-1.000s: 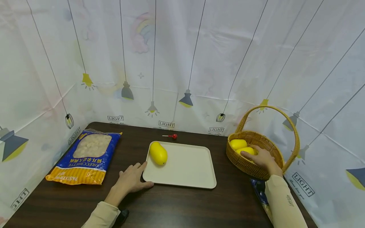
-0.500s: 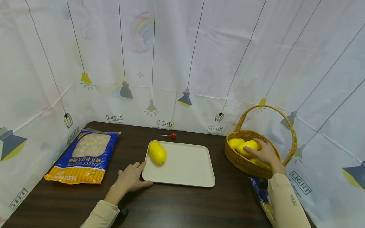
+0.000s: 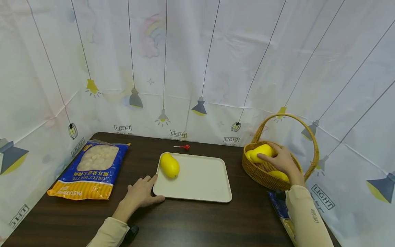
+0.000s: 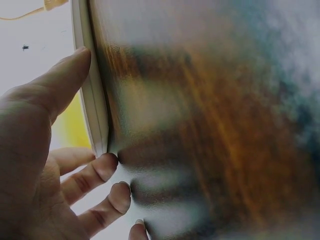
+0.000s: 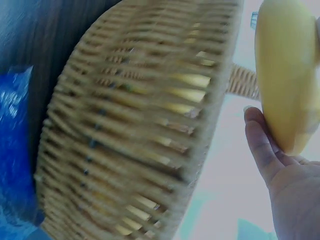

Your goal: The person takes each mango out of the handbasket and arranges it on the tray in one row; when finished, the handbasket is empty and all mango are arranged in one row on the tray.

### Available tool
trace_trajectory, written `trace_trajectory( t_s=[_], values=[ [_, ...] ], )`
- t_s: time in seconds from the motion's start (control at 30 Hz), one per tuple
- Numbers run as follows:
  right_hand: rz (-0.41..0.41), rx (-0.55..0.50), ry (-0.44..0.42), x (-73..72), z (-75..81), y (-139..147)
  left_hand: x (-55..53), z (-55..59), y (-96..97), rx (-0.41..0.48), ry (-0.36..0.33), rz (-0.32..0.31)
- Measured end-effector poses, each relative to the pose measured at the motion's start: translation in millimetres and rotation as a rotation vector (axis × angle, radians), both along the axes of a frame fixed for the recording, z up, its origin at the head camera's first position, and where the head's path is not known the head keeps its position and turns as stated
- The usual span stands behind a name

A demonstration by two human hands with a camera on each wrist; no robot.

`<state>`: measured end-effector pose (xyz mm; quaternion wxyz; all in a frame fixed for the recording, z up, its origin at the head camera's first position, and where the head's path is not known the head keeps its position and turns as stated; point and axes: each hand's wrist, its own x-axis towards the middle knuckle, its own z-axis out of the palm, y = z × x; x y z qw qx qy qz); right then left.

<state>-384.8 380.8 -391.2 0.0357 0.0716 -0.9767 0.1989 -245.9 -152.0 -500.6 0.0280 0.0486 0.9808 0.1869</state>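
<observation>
My right hand (image 3: pixel 282 160) grips a yellow mango (image 3: pixel 260 153), raised above the basket's rim in the right wrist view, where the mango (image 5: pixel 286 75) sits between thumb and fingers. Below it, the woven basket (image 3: pixel 260 175) with a tall handle holds more yellow mangoes, one (image 3: pixel 279 175) near its front. My left hand (image 3: pixel 139 193) rests at the near left corner of the cream tray (image 3: pixel 200 178). In the left wrist view its thumb and a finger touch the tray's edge (image 4: pixel 95 107), the fingers spread loosely. Another mango (image 3: pixel 169 165) lies on the tray's left side.
A blue and orange pasta bag (image 3: pixel 92 169) lies at the left of the dark table (image 3: pixel 191 223). A red lollipop (image 3: pixel 186 147) lies behind the tray. Another blue packet (image 3: pixel 279 206) is partly under the right forearm. A printed curtain (image 3: pixel 185 68) borders the table.
My right hand has lifted a mango from among the others in the basket, up and slightly left. The left hand stays at the tray corner.
</observation>
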Motion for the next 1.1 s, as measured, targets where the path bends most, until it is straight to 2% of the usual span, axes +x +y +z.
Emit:
trace_trajectory(
  t_s=[0.37, 0.57, 0.8, 1.1],
  values=[
    [0.066, -0.067, 0.044, -0.1, 6.4, -27, -2.0, 0.5, 0.1, -0.001, -0.007, -0.002],
    [0.133, -0.110, 0.044, -2.2, -1.3, -47, 0.4, -0.8, 1.4, 0.012, -0.023, 0.001],
    [0.194, -0.118, 0.032, -2.5, -11.3, -85, 1.3, -0.2, 1.1, 0.010, -0.015, 0.004],
    [0.255, -0.196, -0.048, -7.0, -29.6, -130, 1.3, 1.5, 0.7, 0.015, -0.007, 0.008]
  ],
)
